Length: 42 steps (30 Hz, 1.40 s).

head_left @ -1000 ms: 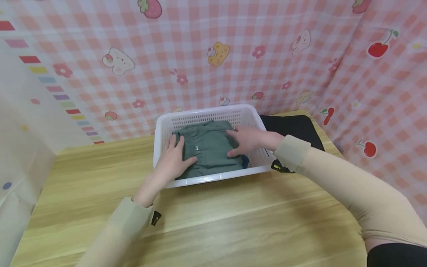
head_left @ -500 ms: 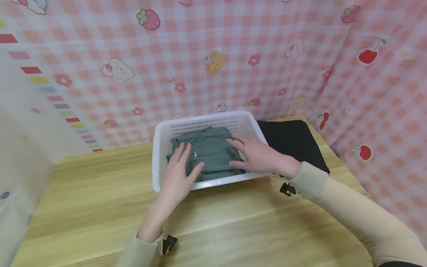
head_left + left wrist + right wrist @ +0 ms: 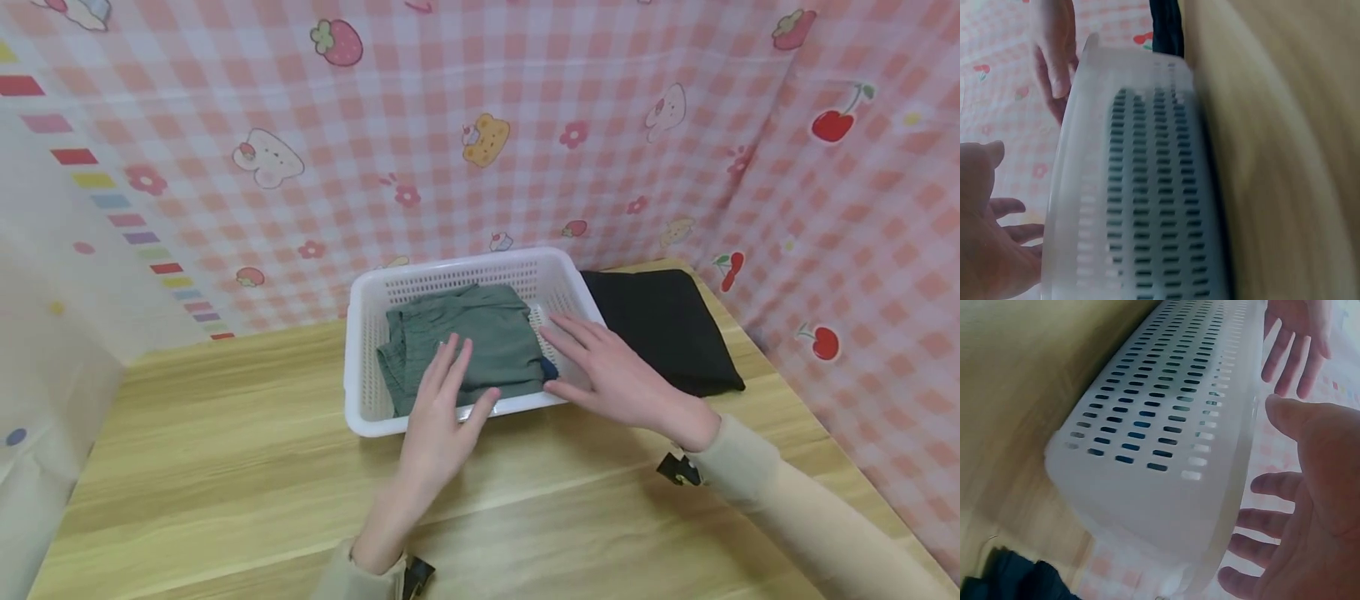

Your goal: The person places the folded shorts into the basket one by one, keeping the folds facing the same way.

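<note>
A white perforated plastic basket (image 3: pixel 358 358) stands on the table near the back wall. Inside it lies a folded green garment (image 3: pixel 498 325) with a gathered waistband, and a bit of navy cloth (image 3: pixel 550 368) peeks out at its right. My left hand (image 3: pixel 438 425), fingers straight, hovers over the basket's front rim. Over the front right corner is my right hand (image 3: pixel 622 379), fingers spread and holding nothing. In the left wrist view the left hand (image 3: pixel 991 231) is above the basket wall (image 3: pixel 1154 169); the right wrist view shows the right hand (image 3: pixel 1316 506) similarly, by the rim.
A black folded cloth (image 3: pixel 667 329) lies on the table just right of the basket. The wooden table (image 3: pixel 202 450) extends in front and to the left. A pink checked curtain (image 3: pixel 420 108) hangs behind and along the right side.
Both hands have lifted off the green garment and drawn back toward the front and right. The garment stays in the basket. The head view has shifted slightly.
</note>
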Motion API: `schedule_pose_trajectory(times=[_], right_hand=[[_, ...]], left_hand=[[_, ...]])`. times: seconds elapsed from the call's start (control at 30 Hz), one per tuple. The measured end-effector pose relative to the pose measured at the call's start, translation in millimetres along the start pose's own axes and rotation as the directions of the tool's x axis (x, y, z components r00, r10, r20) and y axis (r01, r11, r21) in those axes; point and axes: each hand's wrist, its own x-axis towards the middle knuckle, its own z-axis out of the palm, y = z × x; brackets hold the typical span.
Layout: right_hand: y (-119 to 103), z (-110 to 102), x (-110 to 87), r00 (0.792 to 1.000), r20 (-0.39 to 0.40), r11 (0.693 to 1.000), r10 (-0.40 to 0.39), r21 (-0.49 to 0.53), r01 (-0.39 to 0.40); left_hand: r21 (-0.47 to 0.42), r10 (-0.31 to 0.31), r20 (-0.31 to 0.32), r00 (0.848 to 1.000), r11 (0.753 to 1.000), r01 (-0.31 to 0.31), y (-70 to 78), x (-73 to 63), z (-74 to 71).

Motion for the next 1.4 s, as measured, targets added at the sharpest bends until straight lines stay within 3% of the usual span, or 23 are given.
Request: schedule_pose_trajectory(times=[0.17, 0.47, 0.67, 0.83, 0.93, 1.17, 1.3, 1.4], right_hand=[[6.0, 1.2, -12.6, 0.998, -0.062, 1.000, 0.025, 0.000, -0.025], [28.2, 2.9, -40.9, 0.979, -0.090, 0.981, 0.184, 0.073, -0.178], [49.5, 0.3, -57.0, 0.952, -0.111, 0.952, 0.284, 0.152, -0.266], [72.7, 2.4, -66.7, 0.922, -0.107, 0.919, 0.373, 0.183, -0.350], [89.9, 7.2, -71.2, 0.907, -0.099, 0.904, 0.410, 0.177, -0.389], [126.4, 15.3, -79.1, 0.867, -0.029, 0.862, 0.498, 0.129, -0.490], [140.8, 20.4, -82.0, 0.838, 0.003, 0.833, 0.546, 0.100, -0.544], [148.8, 23.5, -84.5, 0.820, 0.026, 0.817, 0.572, 0.079, -0.572]], left_hand=[[-0.017, 0.066, -0.023, 0.998, 0.998, -0.066, 3.9, -2.4, 12.6], [-0.030, 0.146, -0.008, 0.989, 0.989, -0.147, 12.2, -7.1, 29.1], [-0.012, 0.253, -0.035, 0.967, 0.967, -0.254, 15.8, -11.6, 44.0], [0.032, 0.349, -0.061, 0.935, 0.937, -0.348, 14.9, -13.4, 56.2], [0.060, 0.413, -0.073, 0.908, 0.910, -0.409, 14.2, -12.9, 62.1], [0.166, 0.588, -0.090, 0.804, 0.805, -0.570, 17.9, -9.7, 77.0], [0.175, 0.600, -0.009, 0.800, 0.789, -0.589, 25.6, -10.6, 83.6], [0.189, 0.615, 0.057, 0.787, 0.767, -0.613, 33.5, -12.1, 87.9]])
